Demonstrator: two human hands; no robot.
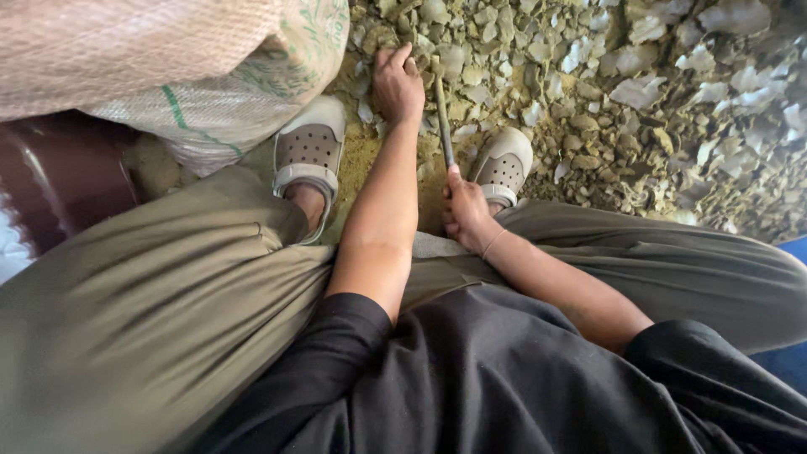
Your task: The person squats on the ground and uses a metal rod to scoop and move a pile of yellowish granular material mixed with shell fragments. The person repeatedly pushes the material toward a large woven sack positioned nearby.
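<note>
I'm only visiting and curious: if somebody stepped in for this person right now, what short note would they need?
Left hand: reaching forward, fingers spread on the flaky pieces heaped on the ground, palm down; whether it grips one cannot be told.
Right hand: closed around the lower end of a thin dark rod, whose far end points into the heap beside the left hand.
Surroundings: person seated, a shoe on each side of the hands; woven sack at the left.
Done or left: not visible; the heap is large.
</note>
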